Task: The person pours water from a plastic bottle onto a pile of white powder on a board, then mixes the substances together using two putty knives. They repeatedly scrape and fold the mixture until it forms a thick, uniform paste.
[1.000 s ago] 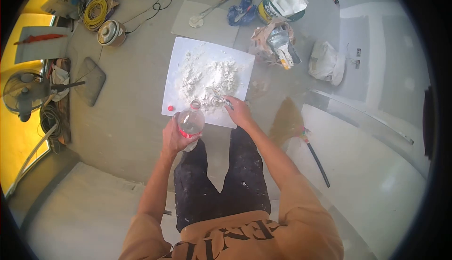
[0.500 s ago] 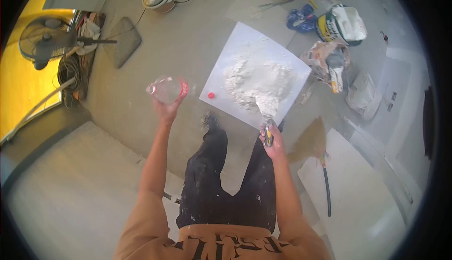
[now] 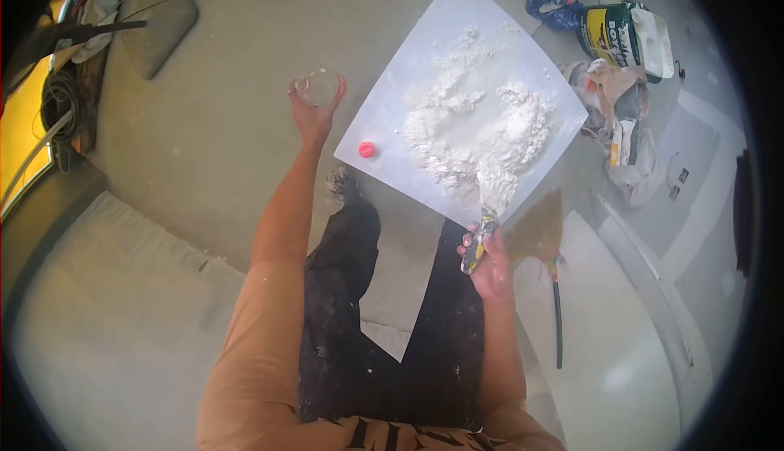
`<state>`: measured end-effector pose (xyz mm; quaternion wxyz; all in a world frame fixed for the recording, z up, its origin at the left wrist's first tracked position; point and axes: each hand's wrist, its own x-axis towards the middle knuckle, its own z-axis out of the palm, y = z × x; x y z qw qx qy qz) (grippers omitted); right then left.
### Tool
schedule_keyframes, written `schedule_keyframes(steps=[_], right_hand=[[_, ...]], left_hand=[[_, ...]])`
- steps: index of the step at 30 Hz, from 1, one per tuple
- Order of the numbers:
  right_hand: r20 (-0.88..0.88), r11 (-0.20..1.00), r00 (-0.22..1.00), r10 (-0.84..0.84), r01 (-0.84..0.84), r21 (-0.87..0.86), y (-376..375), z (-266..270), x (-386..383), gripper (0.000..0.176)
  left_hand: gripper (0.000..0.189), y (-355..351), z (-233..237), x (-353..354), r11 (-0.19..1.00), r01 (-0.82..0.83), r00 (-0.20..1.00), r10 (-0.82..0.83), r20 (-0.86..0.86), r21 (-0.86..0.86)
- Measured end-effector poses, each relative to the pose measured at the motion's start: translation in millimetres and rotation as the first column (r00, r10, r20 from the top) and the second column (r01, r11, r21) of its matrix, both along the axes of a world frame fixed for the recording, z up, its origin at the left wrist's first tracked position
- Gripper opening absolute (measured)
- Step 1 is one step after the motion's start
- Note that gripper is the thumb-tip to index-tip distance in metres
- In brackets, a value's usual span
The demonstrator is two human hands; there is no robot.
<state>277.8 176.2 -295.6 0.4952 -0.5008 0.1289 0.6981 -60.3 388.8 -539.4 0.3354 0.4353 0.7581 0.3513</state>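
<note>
My left hand (image 3: 312, 119) is wrapped round a clear plastic bottle (image 3: 320, 88), held over the floor left of a white board (image 3: 392, 102). The bottle points toward me almost end-on, so its contents are hard to make out. A heap of white powder (image 3: 457, 128) with a hollow in its middle lies on the board. Near the board's left corner sits a red bottle cap (image 3: 367, 150). My right hand (image 3: 492, 270) grips the yellow-and-black handle of a putty knife (image 3: 488, 226) at the board's near edge. White material coats its blade, which touches the heap's near side.
Right of the board lie a plastic bag (image 3: 639, 169) with a tool in it, a green-and-yellow bucket (image 3: 606, 33) and a blue plastic bag (image 3: 552, 6). A broom (image 3: 559, 312) rests nearer me. At left are a coiled hose (image 3: 59, 104) and a grey pad (image 3: 163, 26).
My left hand has brought the bottle closer to the board and turned it more end-on. My view has shifted, and the board appears larger. The putty knife stays in my right hand.
</note>
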Motion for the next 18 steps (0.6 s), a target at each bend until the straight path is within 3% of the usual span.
schedule_keyframes(steps=[5, 7, 10, 12, 14, 18], right_hand=[[0.061, 0.994, 0.992, 0.11, -0.112, 0.015, -2.6, -10.2, 12.9, 0.038], [0.055, 0.994, 0.992, 0.112, -0.113, 0.015, -1.3, -3.8, 15.1, 0.038], [0.038, 0.994, 0.993, 0.108, -0.109, 0.02, 4.8, 2.6, 14.6, 0.038], [0.045, 0.996, 0.995, 0.089, -0.089, 0.01, 3.4, 6.3, 14.4, 0.039], [0.033, 0.995, 0.995, 0.097, -0.097, -0.015, 2.4, 8.1, 19.1, 0.038], [0.085, 0.985, 0.982, 0.169, -0.171, 0.025, -13.1, 6.1, 33.9, 0.037]], left_hand=[[0.099, 0.2, 6.6, 14.4, 0.998, 0.067, 0.997, -0.067, 0.03, 0.015], [0.104, -10.9, -5.2, 11.6, 0.996, 0.09, 0.987, -0.09, -0.133, -0.008], [0.114, -35.4, -13.9, -2.0, 0.979, 0.204, 0.954, -0.203, -0.222, -0.02], [0.116, -56.7, -5.6, -10.7, 0.976, 0.191, 0.981, -0.193, -0.012, -0.105], [0.11, -91.7, -23.7, -35.7, 0.968, 0.171, 0.983, -0.18, -0.034, -0.186], [0.089, -139.1, 54.6, -35.4, 0.983, -0.029, 0.993, 0.05, 0.111, -0.182]])
